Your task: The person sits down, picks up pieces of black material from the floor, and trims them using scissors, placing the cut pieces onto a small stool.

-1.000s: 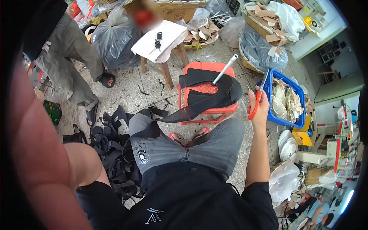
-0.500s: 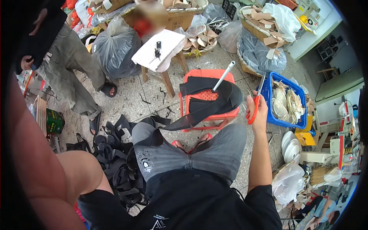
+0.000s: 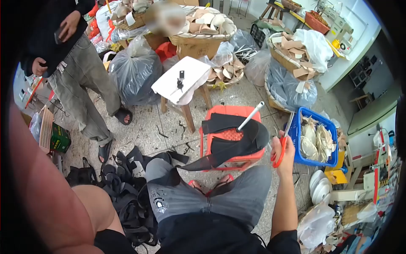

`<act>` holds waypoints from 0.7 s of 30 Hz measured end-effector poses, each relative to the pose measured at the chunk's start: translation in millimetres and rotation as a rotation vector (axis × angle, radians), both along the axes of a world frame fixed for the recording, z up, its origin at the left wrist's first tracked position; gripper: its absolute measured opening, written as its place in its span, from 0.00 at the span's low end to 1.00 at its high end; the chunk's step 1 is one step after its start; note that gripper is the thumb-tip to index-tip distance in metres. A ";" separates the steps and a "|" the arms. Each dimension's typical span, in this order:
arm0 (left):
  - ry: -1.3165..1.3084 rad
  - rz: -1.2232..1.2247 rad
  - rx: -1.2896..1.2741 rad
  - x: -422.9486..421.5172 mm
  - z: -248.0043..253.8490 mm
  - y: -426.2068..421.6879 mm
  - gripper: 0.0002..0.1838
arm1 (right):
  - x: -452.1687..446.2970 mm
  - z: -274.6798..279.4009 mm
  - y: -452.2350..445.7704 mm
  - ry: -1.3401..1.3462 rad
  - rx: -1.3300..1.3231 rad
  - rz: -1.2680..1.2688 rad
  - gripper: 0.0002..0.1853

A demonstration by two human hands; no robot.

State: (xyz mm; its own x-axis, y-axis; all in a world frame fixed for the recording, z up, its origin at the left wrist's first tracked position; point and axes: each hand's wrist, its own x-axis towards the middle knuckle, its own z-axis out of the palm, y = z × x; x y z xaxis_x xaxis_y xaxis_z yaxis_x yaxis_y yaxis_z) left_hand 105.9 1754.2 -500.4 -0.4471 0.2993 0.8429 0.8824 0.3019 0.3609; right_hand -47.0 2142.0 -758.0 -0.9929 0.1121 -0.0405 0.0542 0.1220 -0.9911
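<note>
My right hand (image 3: 284, 153) is closed around the orange handles of a pair of scissors (image 3: 289, 126), whose metal blades point up and away beside the blue basket. My left arm (image 3: 63, 182) rises large and blurred at the left edge; its hand is out of view. In front of my knees a wide black strap (image 3: 224, 155) lies looped over a red plastic stool (image 3: 230, 111), around an upright white rod (image 3: 251, 115). The strap runs across my left thigh to a tangled heap of black strips (image 3: 129, 197) on the floor.
A blue basket (image 3: 298, 157) of pale pieces stands right of the stool. Ahead is a wooden stool with a white top (image 3: 169, 82) and keys. Another person (image 3: 80, 80) stands at the left, phone in hand. Filled bags (image 3: 135, 76) and wicker baskets (image 3: 198, 38) line the back.
The view has tilted up, so the stool and my hand sit lower in it. The other person's raised hand now shows a phone. My right hand keeps the scissors.
</note>
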 end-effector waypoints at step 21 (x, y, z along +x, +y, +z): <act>-0.090 -0.066 0.008 -9.4 -11.5 16.7 0.27 | 6.5 -11.7 15.9 -0.008 -0.068 -0.007 0.28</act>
